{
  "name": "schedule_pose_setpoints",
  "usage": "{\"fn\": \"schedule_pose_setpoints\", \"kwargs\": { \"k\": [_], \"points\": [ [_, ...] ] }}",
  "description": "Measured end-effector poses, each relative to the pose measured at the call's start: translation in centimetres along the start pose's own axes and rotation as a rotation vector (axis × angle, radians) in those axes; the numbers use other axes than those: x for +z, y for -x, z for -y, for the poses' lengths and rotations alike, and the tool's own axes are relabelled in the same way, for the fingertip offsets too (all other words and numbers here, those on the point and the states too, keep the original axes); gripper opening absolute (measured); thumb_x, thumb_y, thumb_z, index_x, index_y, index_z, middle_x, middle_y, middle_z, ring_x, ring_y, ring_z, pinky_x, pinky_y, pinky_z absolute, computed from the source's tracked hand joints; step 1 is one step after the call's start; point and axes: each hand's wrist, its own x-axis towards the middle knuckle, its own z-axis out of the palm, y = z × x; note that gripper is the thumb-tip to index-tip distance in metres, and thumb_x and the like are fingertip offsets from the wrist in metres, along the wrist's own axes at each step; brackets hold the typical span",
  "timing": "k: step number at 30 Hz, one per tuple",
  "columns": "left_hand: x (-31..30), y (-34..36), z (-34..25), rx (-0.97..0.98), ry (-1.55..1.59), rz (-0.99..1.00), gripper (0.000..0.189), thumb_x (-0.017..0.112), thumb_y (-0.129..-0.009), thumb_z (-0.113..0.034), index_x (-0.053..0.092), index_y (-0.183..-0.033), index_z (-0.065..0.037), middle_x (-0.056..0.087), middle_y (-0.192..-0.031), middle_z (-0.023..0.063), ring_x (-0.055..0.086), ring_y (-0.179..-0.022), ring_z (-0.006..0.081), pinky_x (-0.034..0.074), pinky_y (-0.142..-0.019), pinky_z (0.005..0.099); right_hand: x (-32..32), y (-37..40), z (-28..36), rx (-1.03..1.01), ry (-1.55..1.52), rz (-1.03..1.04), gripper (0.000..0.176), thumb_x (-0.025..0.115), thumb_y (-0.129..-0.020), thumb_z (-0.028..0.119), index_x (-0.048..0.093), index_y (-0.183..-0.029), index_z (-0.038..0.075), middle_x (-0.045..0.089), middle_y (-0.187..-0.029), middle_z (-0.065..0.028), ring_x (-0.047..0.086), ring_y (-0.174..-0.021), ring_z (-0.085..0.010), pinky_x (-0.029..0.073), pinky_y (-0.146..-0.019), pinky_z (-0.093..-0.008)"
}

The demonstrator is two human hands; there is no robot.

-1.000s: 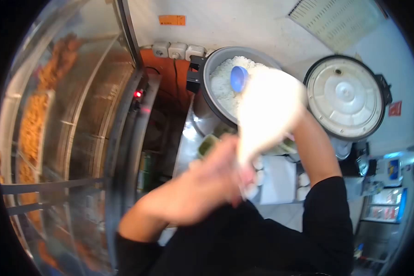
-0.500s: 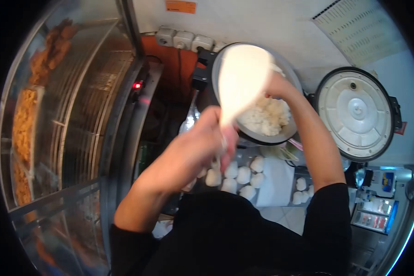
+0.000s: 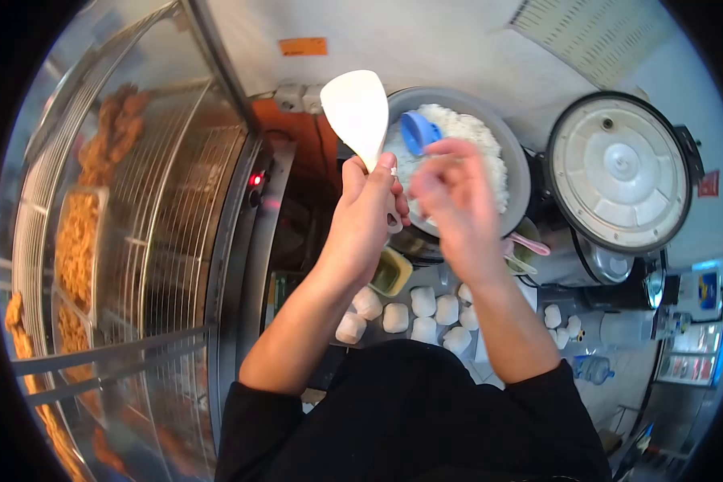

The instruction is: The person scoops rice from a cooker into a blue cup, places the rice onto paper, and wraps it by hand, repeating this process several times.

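Note:
My left hand [image 3: 365,213] is closed around the handle of a white rice paddle [image 3: 355,108], its blade pointing up beside the pot's left rim. My right hand [image 3: 460,205] hovers over the near part of a round grey pot [image 3: 516,173]; its fingers look apart and slightly blurred, with nothing visible in them. White cooked rice [image 3: 466,128] fills much of the pot. Just beyond the right fingertips, a small blue cup [image 3: 416,132] lies tilted in the pot.
Several white rice portions [image 3: 423,301] sit on the counter below the pot. A round lid [image 3: 621,165] stands open at right. Pink-handled utensils [image 3: 530,245] and a yellowish container [image 3: 392,271] are nearby. A glass cabinet with fried food [image 3: 78,249] fills the left.
My right hand has drawn back from inside the pot, and the blue cup now lies exposed there. The paddle has moved left, off the pot. The camera view has shifted slightly.

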Motion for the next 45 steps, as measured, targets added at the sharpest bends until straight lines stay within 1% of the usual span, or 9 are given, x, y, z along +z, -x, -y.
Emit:
{"fn": "schedule_pose_setpoints", "kwargs": {
  "k": [1, 8, 11, 16, 22, 34, 38, 41, 45],
  "points": [
    [1.2, -0.1, 0.4, 0.034, -0.048, -0.017, 0.029, 0.051, -0.112, -0.037, 0.046, -0.118, -0.009, 0.059, -0.099, 0.0053, 0.059, -0.084, 0.0160, 0.049, -0.077, 0.0345, -0.1, 0.4, 0.5, 0.247, -0.155, 0.013, 0.030, 0.078, -0.095, 0.014, 0.059, -0.117, 0.004, 0.059, -0.089, -0.0001, 0.054, -0.072, -0.0046, 0.045, -0.064, -0.0231],
    [3.0, 0.8, 1.6, -0.043, -0.099, 0.069, 0.026, 0.052, -0.112, -0.035, 0.045, -0.111, -0.010, 0.058, -0.095, 0.0015, 0.060, -0.081, 0.0144, 0.050, -0.074, 0.0337, -6.6, -4.0, -1.8, 0.121, 0.058, -0.224, 0.026, 0.079, -0.096, 0.017, 0.060, -0.110, 0.008, 0.057, -0.082, 0.0034, 0.050, -0.065, -0.0034, 0.036, -0.057, -0.0196],
    [1.5, 0.9, 1.4, -0.023, -0.042, 0.010, 0.025, 0.052, -0.112, -0.033, 0.045, -0.108, -0.010, 0.058, -0.092, 0.0024, 0.059, -0.079, 0.0149, 0.050, -0.072, 0.0341, -9.4, -4.8, -1.9, -0.304, 0.461, -0.427, 0.020, 0.076, -0.096, 0.014, 0.058, -0.100, 0.008, 0.060, -0.083, 0.0008, 0.055, -0.063, -0.0089, 0.042, -0.059, -0.0243],
    [-2.3, 1.4, 1.0, 0.031, 0.038, -0.105, 0.016, 0.054, -0.109, -0.026, 0.047, -0.112, -0.012, 0.055, -0.091, 0.0018, 0.055, -0.078, 0.0154, 0.047, -0.071, 0.0353, -12.8, -2.9, -9.2, -0.459, 1.888, 0.153, 0.035, 0.074, -0.091, 0.019, 0.066, -0.123, 0.008, 0.067, -0.127, -0.0139, 0.064, -0.123, -0.0331, 0.047, -0.103, -0.0499],
    [-7.0, 3.2, 3.9, 0.059, 0.023, -0.234, 0.012, 0.051, -0.110, -0.023, 0.050, -0.111, -0.011, 0.055, -0.090, 0.0015, 0.055, -0.076, 0.0145, 0.047, -0.069, 0.0335, -12.1, -10.5, -9.2, 0.143, 1.787, 0.218, 0.039, 0.069, -0.094, 0.028, 0.069, -0.128, 0.008, 0.065, -0.126, -0.0129, 0.058, -0.126, -0.0336, 0.041, -0.107, -0.0513],
    [-10.8, 6.7, 11.3, -0.057, -0.241, -0.308, 0.010, 0.048, -0.111, -0.017, 0.050, -0.112, -0.008, 0.054, -0.085, 0.0005, 0.054, -0.067, 0.0093, 0.047, -0.060, 0.0266, -10.1, -14.2, -8.1, 0.238, 1.811, 0.422, 0.052, 0.059, -0.092, 0.009, 0.056, -0.142, -0.001, 0.075, -0.108, -0.0183, 0.074, -0.100, -0.0357, 0.058, -0.086, -0.0471],
    [-9.4, 5.7, 12.8, -0.047, -0.223, -0.186, 0.021, 0.047, -0.112, -0.017, 0.050, -0.129, -0.004, 0.068, -0.120, 0.0135, 0.069, -0.106, 0.0193, 0.057, -0.087, 0.0323, -9.4, -14.1, -9.0, 0.067, 1.935, 0.575, 0.058, 0.056, -0.095, 0.010, 0.049, -0.153, 0.008, 0.077, -0.101, -0.0157, 0.076, -0.092, -0.0357, 0.061, -0.077, -0.0462],
    [-8.8, 4.0, 14.0, 0.095, -0.016, 0.035, 0.052, 0.048, -0.112, -0.017, 0.027, -0.157, -0.001, 0.027, -0.169, 0.0247, 0.023, -0.160, 0.0352, 0.019, -0.131, 0.0510, -8.6, -13.7, -10.5, 0.112, 1.971, 0.808, 0.059, 0.054, -0.098, 0.015, 0.048, -0.157, 0.018, 0.077, -0.102, -0.0151, 0.076, -0.094, -0.0353, 0.061, -0.079, -0.0469],
    [-7.2, 2.6, 14.6, 0.100, 0.140, 0.038, 0.056, 0.050, -0.111, -0.013, 0.025, -0.159, -0.001, 0.026, -0.170, 0.0238, 0.025, -0.159, 0.0363, 0.018, -0.131, 0.0507, -8.3, -10.6, -9.4, 0.185, 1.780, 0.962, 0.049, 0.055, -0.100, 0.018, 0.057, -0.149, 0.018, 0.076, -0.104, -0.0187, 0.075, -0.096, -0.0365, 0.060, -0.084, -0.0501]
  ]
}}
